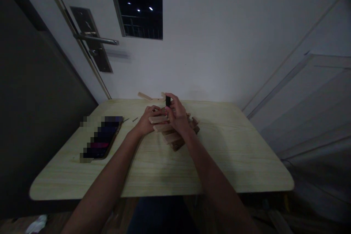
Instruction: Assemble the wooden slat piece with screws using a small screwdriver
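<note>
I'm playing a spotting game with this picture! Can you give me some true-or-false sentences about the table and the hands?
1. The right hand pinches a small black object. True.
2. The phone lies right of the wooden strips. False: it lies left of them.
3. The left hand touches the wooden strips. True.
4. The table is dark red. False: it is pale yellowish.

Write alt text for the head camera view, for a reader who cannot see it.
Over a pile of pale wooden strips on a pale wood-grain table, the right hand pinches a small black rectangular object and the left hand touches the strips. A dark phone lies to the left.
</note>
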`<move>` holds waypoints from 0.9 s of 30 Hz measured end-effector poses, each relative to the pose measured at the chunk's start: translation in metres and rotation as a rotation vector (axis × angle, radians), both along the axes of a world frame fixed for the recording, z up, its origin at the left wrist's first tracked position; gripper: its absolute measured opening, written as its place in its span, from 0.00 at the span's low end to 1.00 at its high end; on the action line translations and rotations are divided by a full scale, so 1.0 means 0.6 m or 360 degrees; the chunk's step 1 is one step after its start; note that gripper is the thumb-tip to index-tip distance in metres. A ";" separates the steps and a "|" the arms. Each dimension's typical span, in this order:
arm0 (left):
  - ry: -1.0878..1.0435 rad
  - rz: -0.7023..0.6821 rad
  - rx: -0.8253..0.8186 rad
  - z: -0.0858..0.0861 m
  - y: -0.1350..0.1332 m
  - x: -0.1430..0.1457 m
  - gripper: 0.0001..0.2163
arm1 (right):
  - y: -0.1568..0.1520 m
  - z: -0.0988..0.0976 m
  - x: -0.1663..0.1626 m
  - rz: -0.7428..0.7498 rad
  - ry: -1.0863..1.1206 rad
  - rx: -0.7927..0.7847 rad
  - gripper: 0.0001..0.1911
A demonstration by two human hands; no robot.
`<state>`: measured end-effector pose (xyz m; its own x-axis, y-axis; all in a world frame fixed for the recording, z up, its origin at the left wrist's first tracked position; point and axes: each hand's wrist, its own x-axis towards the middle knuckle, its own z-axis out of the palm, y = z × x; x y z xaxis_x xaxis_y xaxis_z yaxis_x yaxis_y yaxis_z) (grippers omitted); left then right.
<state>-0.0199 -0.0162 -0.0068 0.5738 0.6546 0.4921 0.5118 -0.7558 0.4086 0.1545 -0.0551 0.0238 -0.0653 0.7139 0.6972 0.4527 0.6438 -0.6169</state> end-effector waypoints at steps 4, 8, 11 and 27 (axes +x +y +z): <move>-0.0033 0.0014 -0.0032 -0.001 0.003 0.001 0.17 | -0.007 0.008 -0.001 0.0003 -0.0045 -0.0016 0.26; -0.0091 -0.0014 -0.0019 -0.002 0.003 0.002 0.16 | -0.009 0.009 -0.001 0.0078 -0.0059 0.0010 0.24; -0.0072 0.0006 -0.0036 0.000 0.000 0.002 0.16 | -0.005 0.003 0.000 0.0060 -0.0025 -0.0048 0.24; -0.0044 0.0019 -0.0077 0.012 -0.013 0.004 0.16 | -0.005 -0.001 -0.001 0.0166 0.0141 -0.0139 0.23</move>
